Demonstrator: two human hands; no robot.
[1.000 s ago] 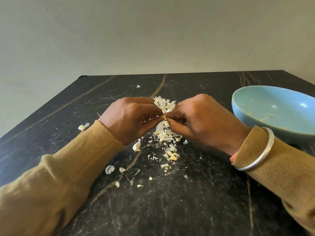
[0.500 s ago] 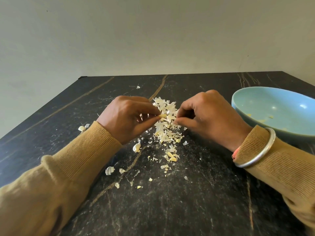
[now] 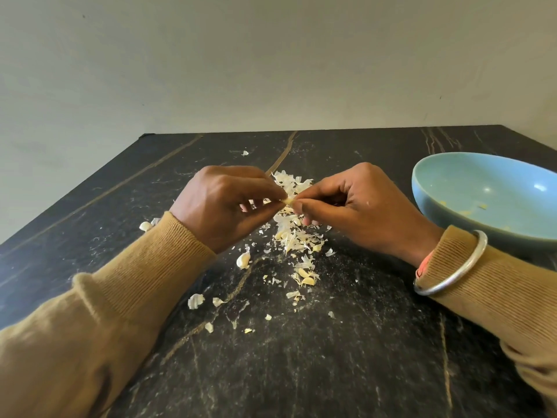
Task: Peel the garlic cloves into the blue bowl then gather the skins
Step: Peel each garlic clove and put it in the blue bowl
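At the middle of the frame the left hand (image 3: 223, 203) and the right hand (image 3: 361, 212) meet tip to tip above the dark marble table (image 3: 331, 372); each pinches one end of a small pale garlic clove (image 3: 288, 201) between thumb and forefinger, with the other fingers curled underneath; the clove is held in the air, off the table, over the far end of the heap of skins (image 3: 294, 236); whether any skin clings to it is too small to tell; the heap, white and yellowish papery flakes, runs from behind the fingertips down toward the lower middle of the frame and thins into scattered scraps; the blue bowl (image 3: 446, 179) stands at the right edge of the frame, just beyond the right wrist and apart from the heap, its right side cut off by the frame; a few yellowish bits (image 3: 464, 211) lie on its floor, too small to name; a loose clove (image 3: 243, 260) lies on the table just below the left wrist; a second loose clove (image 3: 145, 226) lies beside the left cuff, toward the left of the frame; a curled husk (image 3: 196, 300) lies lower left of the heap, near the left forearm; both arms wear tan ribbed sleeves (image 3: 120, 297); a silver bangle (image 3: 452, 267) sits over the right cuff; a plain pale wall (image 3: 271, 55) fills the upper part of the frame
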